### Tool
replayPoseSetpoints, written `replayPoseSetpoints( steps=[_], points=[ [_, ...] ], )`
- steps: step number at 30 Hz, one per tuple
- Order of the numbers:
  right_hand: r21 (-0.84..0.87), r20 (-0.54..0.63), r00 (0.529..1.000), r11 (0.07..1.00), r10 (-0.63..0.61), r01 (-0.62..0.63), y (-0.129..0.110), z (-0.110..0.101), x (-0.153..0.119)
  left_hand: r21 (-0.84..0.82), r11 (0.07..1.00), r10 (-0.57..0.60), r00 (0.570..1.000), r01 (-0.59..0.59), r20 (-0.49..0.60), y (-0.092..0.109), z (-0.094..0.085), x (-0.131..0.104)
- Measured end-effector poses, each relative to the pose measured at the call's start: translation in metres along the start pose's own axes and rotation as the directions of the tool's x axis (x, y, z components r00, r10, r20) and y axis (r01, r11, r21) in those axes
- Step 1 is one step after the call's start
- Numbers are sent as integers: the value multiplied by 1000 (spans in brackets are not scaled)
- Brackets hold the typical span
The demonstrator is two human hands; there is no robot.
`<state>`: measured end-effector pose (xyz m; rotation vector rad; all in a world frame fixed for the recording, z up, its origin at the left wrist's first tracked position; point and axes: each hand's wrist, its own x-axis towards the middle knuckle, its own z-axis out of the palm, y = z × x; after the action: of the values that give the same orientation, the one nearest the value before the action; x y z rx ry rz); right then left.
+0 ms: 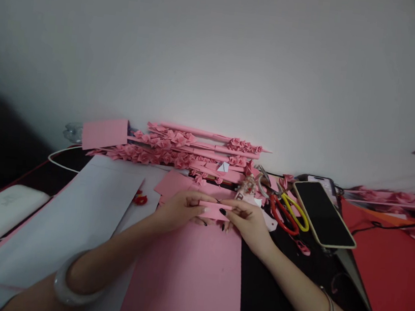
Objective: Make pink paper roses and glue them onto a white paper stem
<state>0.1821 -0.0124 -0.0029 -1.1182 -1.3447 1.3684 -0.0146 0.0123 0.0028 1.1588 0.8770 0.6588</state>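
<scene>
A small pink paper strip (215, 211) is stretched between both my hands, its top edge looking folded or rolled over. My left hand (179, 208) pinches its left end between thumb and fingers. At the right end, my right hand (248, 220) grips it the same way, the thumb pressing on the front. Other fingertips show just below the strip. Beneath the hands lies a large pink paper sheet (189, 277). Smaller pink paper pieces (172, 185) lie behind my left hand.
Pink paper flowers on stems (171, 144) are heaped along the wall. Red-handled pliers (283, 217), yellow-handled scissors (298, 212) and a phone (323, 214) lie right. White sheets (75, 211) and a white device (5, 211) lie left; red paper (395, 274) is far right.
</scene>
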Motion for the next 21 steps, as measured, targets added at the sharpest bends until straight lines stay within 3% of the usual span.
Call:
replayPoseSetpoints(
  steps=[21],
  points=[
    [-9, -23, 1000, 1000, 12, -12, -2, 0, -1, -59, 998, 25, 995, -19, 96, -2, -6, -1]
  ],
)
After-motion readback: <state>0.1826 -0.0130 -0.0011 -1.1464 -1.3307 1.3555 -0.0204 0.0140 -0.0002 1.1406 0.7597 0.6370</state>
